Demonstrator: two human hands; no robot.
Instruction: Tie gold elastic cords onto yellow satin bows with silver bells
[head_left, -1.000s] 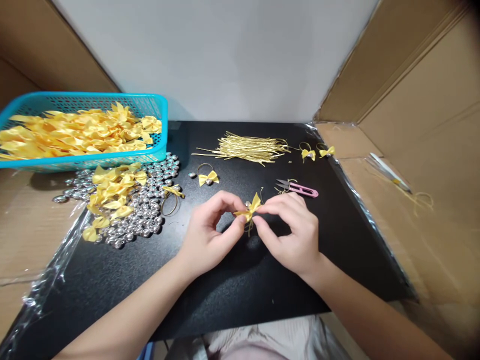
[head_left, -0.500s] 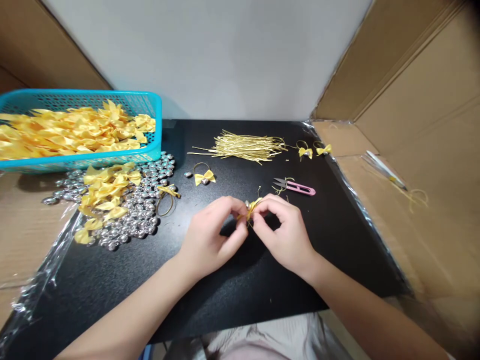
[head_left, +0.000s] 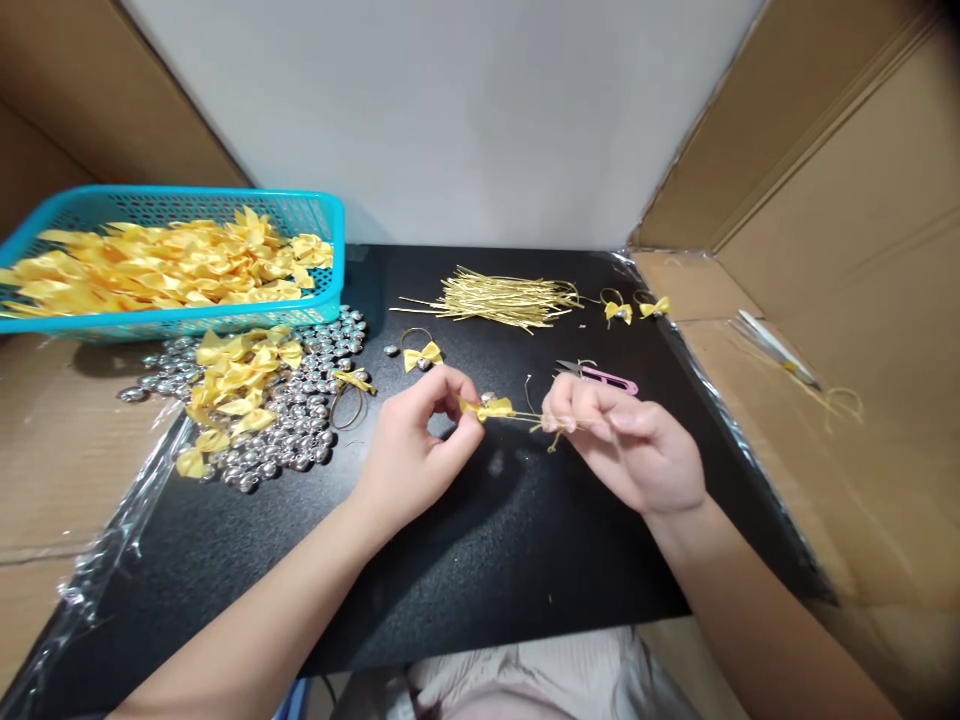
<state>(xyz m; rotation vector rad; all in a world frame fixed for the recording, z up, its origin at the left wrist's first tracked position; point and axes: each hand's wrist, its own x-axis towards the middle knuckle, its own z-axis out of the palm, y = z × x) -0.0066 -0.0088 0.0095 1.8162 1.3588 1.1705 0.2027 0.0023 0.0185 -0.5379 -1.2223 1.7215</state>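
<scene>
My left hand (head_left: pixel 424 450) pinches a yellow ribbon bow (head_left: pixel 489 408) between thumb and fingers, and a silver bead shows at the bow's upper edge. From the bow a thin gold cord (head_left: pixel 525 416) runs to the right, stretched level. My right hand (head_left: pixel 630 440) is closed on that cord, its fingers slightly blurred. Just behind the right hand lie pink-handled thread snips (head_left: pixel 611 380), partly covered by the fingers. A finished-looking bow (head_left: pixel 422 357) with a bead and a cord loop rests beyond my left hand.
A turquoise basket (head_left: pixel 339 250) of yellow bows stands back left. Silver beads (head_left: pixel 292 445) and loose bows (head_left: pixel 244 385) lie before it. A bundle of gold cords (head_left: pixel 510 298) is at the back, with looped bows (head_left: pixel 618 311) to its right. A white-handled tool (head_left: pixel 780 350) lies on cardboard.
My hands have moved apart. The right hand has gone right and turned, drawing the cord out straight from the bow, while the left keeps hold of the bow. The view has shifted slightly.
</scene>
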